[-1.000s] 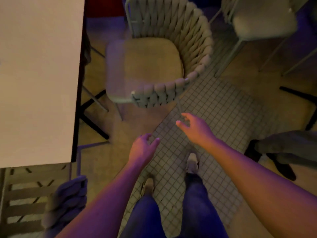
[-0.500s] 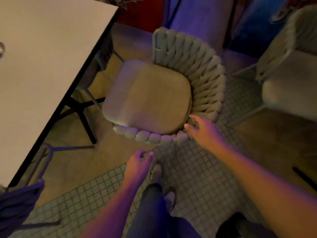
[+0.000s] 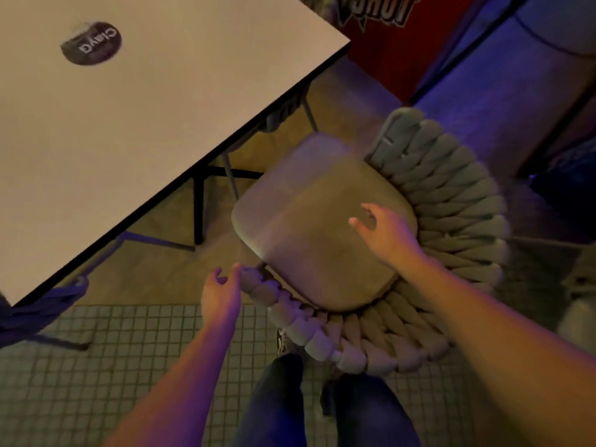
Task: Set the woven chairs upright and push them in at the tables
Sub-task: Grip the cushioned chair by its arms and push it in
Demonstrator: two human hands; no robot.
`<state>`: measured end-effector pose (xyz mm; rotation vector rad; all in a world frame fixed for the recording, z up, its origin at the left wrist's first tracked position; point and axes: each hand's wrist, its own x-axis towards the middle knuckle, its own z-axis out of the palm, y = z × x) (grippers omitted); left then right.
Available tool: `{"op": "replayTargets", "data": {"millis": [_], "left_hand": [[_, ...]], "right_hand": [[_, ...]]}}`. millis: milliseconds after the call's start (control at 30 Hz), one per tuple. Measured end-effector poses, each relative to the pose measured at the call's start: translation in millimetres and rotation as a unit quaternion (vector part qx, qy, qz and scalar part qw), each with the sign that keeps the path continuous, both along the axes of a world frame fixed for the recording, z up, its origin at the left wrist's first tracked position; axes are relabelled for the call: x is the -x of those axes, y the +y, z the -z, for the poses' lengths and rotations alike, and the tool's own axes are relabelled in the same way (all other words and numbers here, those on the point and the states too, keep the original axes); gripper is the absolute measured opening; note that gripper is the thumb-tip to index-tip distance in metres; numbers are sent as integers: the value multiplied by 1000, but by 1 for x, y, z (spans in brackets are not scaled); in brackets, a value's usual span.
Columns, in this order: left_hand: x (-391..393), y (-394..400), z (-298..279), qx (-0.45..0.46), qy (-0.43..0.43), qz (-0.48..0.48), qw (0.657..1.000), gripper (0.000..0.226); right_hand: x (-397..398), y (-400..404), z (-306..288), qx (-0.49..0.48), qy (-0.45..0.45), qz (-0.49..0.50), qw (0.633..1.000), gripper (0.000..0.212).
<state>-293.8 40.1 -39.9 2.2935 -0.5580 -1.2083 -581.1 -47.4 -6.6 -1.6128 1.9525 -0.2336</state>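
Note:
A woven chair (image 3: pixel 451 221) with a thick rope back and a tan seat cushion (image 3: pixel 306 227) stands upright just in front of me, beside the corner of a white table (image 3: pixel 145 108). My right hand (image 3: pixel 387 233) hovers over the cushion's right side with fingers spread, holding nothing. My left hand (image 3: pixel 222 291) is open at the near left end of the rope back, with its fingertips at the weave. Whether the fingertips touch the rope is unclear.
A dark round sticker (image 3: pixel 92 43) lies on the table top. Black table legs (image 3: pixel 198 208) stand under the table's edge. Another woven chair (image 3: pixel 42 304) pokes out at the lower left. A blue wall panel (image 3: pixel 503 91) runs behind the chair. My legs (image 3: pixel 322 404) stand on tiled floor.
I have stepped closer and the chair now sits nearer below me. My right hand moved from the rope rim to above the cushion, and my left hand rose to the rim's left end.

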Motion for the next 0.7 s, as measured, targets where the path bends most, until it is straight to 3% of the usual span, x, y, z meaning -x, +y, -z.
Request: {"op": "replayTargets", "data": {"millis": [167, 300, 467, 700], "left_hand": [[21, -1, 8, -20, 47, -105, 993, 78], [50, 16, 21, -11, 49, -157, 986, 57], [81, 30, 35, 16, -27, -169, 985, 45], [94, 32, 39, 11, -82, -183, 980, 54]], "right_hand": [[29, -44, 12, -30, 26, -44, 998, 59], [85, -83, 23, -39, 58, -73, 995, 59], [153, -130, 26, 10, 73, -78, 994, 56], [205, -171, 22, 57, 138, -106, 983, 59]]}}
